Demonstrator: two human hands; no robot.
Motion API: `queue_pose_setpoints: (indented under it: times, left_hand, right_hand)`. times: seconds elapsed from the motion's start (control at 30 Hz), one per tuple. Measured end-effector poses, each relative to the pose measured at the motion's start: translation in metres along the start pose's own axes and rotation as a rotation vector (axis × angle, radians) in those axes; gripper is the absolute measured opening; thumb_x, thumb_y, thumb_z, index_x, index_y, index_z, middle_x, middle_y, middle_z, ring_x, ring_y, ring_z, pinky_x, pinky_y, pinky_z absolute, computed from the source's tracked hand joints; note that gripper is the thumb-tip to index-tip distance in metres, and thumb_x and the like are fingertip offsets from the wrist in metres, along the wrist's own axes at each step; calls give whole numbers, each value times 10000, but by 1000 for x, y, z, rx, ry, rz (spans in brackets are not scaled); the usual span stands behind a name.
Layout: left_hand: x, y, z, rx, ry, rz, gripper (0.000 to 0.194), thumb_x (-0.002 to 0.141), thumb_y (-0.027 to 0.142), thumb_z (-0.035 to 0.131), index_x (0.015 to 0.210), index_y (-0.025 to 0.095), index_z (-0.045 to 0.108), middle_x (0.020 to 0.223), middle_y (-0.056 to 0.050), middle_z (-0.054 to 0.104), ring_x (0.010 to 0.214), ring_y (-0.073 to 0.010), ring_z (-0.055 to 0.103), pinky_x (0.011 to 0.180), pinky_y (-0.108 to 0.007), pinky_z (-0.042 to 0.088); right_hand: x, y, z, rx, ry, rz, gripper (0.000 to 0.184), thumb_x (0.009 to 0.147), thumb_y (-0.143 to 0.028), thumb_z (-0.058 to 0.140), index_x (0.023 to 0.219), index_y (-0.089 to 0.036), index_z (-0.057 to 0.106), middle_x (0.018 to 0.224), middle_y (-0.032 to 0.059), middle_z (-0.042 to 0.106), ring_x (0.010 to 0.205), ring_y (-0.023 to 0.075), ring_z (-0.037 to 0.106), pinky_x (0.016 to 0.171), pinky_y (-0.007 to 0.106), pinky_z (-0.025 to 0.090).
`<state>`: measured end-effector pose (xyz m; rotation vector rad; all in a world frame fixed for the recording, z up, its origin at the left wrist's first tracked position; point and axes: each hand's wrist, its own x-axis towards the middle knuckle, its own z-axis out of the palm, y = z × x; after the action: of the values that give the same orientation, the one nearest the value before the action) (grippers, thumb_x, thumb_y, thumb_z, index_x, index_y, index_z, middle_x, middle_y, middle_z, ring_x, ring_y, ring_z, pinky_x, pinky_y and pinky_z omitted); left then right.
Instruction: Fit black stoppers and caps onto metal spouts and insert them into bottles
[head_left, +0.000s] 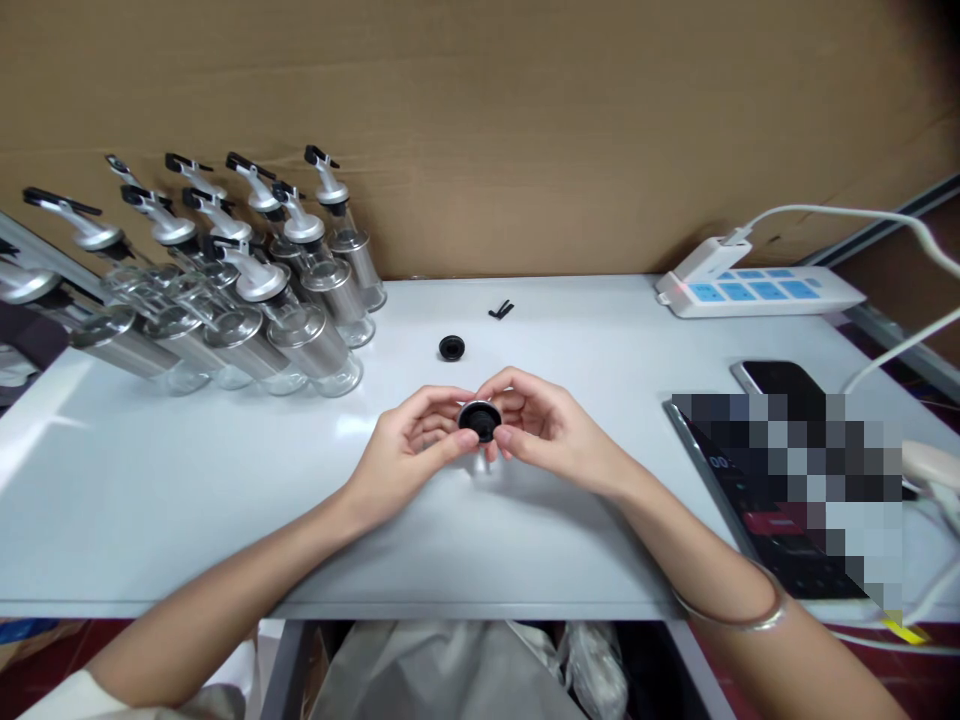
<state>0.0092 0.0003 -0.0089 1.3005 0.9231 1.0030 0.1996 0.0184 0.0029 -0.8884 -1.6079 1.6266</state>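
Observation:
Between the fingertips of my left hand (420,430) and my right hand (544,425) is a pour spout (480,421), held from both sides above the table. Its round underside faces me, with a silver rim and a black inside; a silvery part shows blurred below it. Both thumbs press at its lower edge. Beyond my hands a round black stopper ring (451,348) lies on the tabletop. A small black flip lid (501,310) lies farther back.
Glass bottles (300,340) with metal sleeves and silver pour spouts crowd the left side of the white table (225,490). On the right are a power strip (765,291) with white cables, a phone (780,380) and a partly blurred tablet (780,520). A cardboard wall (525,130) stands behind.

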Motion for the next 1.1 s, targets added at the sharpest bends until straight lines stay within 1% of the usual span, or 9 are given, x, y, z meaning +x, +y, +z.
queue_pose_setpoints:
  times: [0.17,0.3,0.47,0.6,0.73,0.9,1.1]
  left_hand:
    - [-3,-1,-1,6,-38,-2,283,796,363,700,973,170,595,900,-61,703,838,-172,686,754,-289,557]
    - [-3,-2,-2,13,-66,4,272,802,374,686,936,173,561,847,-51,684,791,-163,675,728,-290,556]
    - [-2,-5,-4,23,-97,16,268,802,371,674,931,177,542,887,-55,659,791,-152,655,704,-271,543]
    - [-1,-5,-4,50,-95,40,257,780,334,685,923,178,539,883,-54,637,780,-146,632,688,-263,533]
    - [1,-3,-2,90,-95,19,260,745,298,689,904,183,519,865,-45,625,760,-142,610,680,-262,519]
    - [0,-2,-1,156,-71,24,248,691,246,658,829,197,457,755,13,536,641,-105,518,603,-229,448]
    - [-2,0,0,186,-71,19,248,661,207,620,812,205,423,740,22,498,620,-98,451,574,-219,397]
  right_hand:
    - [-1,-6,5,-95,47,16,198,731,-222,619,900,-187,522,665,-15,570,582,131,559,598,279,448]
    - [-1,-6,7,-125,41,17,169,723,-215,594,875,-180,532,653,-12,578,569,123,547,599,276,446]
    - [-1,-5,8,-171,52,21,172,703,-216,610,856,-180,539,666,-2,595,586,129,559,590,270,454]
    - [-1,-5,10,-210,58,10,149,690,-197,593,824,-189,528,663,-12,582,575,116,538,568,252,442]
    - [-1,-4,10,-256,50,4,128,686,-182,570,800,-199,512,622,-31,554,558,106,498,563,245,435]
    - [-1,-3,12,-289,31,2,118,679,-160,558,782,-198,517,634,-29,558,566,104,489,575,245,438]
    - [-1,-3,14,-324,25,-17,117,664,-147,566,764,-198,532,611,-40,551,544,96,480,565,233,439]
